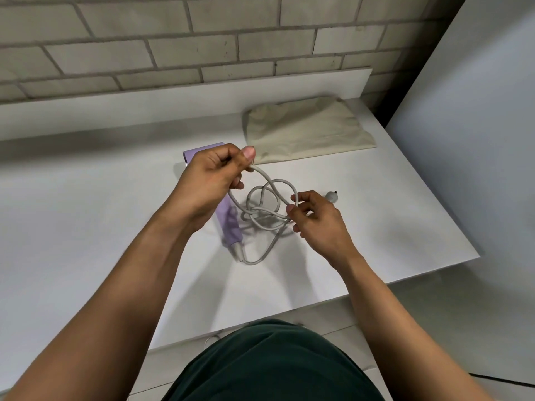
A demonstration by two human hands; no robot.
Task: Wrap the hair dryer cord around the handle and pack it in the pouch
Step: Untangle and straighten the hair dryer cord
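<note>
Dark green clothing (269, 363) fills the bottom centre of the frame, with both forearms reaching up from it toward mid-frame.

Cord (270, 208): grey, lying in a loose tangle of crossed loops at centre frame, partly lifted off the table. One end runs down and round into the tail of the hair dryer (230, 224), a lilac body lying flat on the table, its handle angled toward lower centre and its head hidden behind the left hand. Plug (332, 195) rests on the table just right of the right hand.

Left hand (211, 180): closed, thumb and fingers pinching a raised strand of cord, centre frame. Right hand (315, 219): fingers curled, pinching another strand at the right side of the tangle.

Pouch (307, 128): beige cloth, flat, upper right of centre, well apart from the dryer. Which side is its opening, cannot tell. White table (86, 227) beneath all; brick wall across the top.

Step, as judged: untangling, with no turns round the handle yet. Next move likely calls for drawing the loops apart without tightening a knot, then steadying the handle with one hand while the other winds.
</note>
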